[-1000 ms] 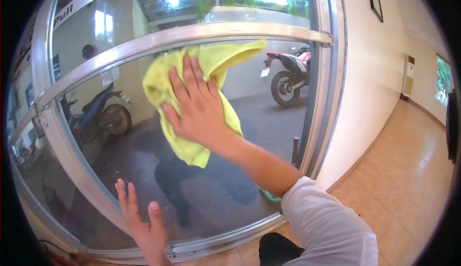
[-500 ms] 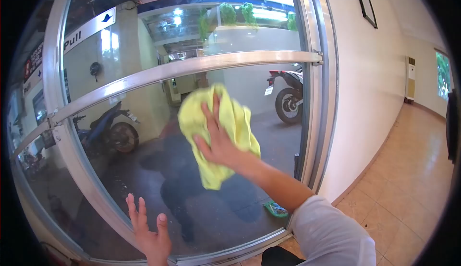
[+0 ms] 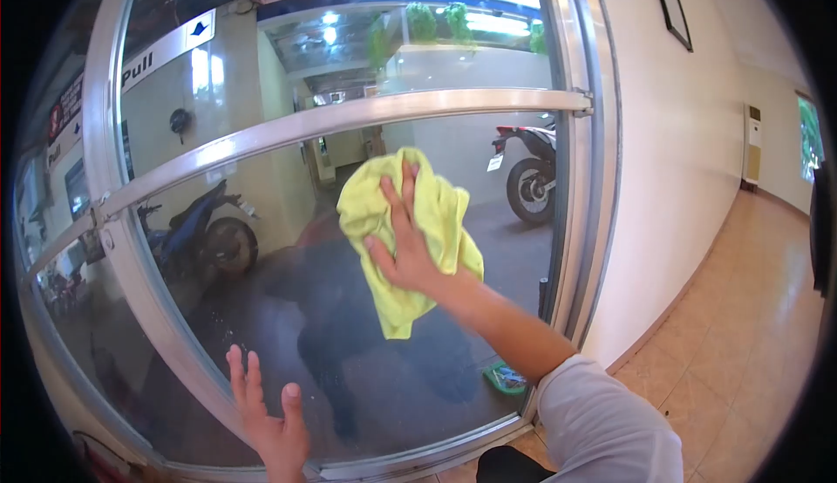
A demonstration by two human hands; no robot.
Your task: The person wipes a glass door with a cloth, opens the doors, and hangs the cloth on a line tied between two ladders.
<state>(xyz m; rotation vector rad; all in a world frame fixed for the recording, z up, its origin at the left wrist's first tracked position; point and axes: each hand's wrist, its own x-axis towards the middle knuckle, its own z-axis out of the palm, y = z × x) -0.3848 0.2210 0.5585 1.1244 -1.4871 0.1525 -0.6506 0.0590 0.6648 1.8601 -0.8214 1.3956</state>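
Note:
A yellow-green cleaning cloth (image 3: 446, 226) lies bunched against the lower glass pane (image 3: 235, 309) of a metal-framed door. My right hand (image 3: 406, 252) presses on it, fingers spread over the folds and pointing up. Part of the cloth hangs below the palm. At the lower left, my left hand (image 3: 272, 422) is raised near the frame with its fingers apart, holding nothing. Whether it touches the glass I cannot tell. Small whitish specks show on the pane above its fingers.
A metal crossbar (image 3: 349, 117) spans the door above the cloth. Behind the glass stand a blue motorcycle (image 3: 205, 230) and a red-and-white one (image 3: 530, 178). A green tray (image 3: 506, 378) shows low behind the pane. To the right are a white wall (image 3: 671, 160) and tiled floor (image 3: 706, 326).
My right hand and the cloth have shifted slightly to the right across the glass. The whole view has also moved a little. My left hand stays nearly in place.

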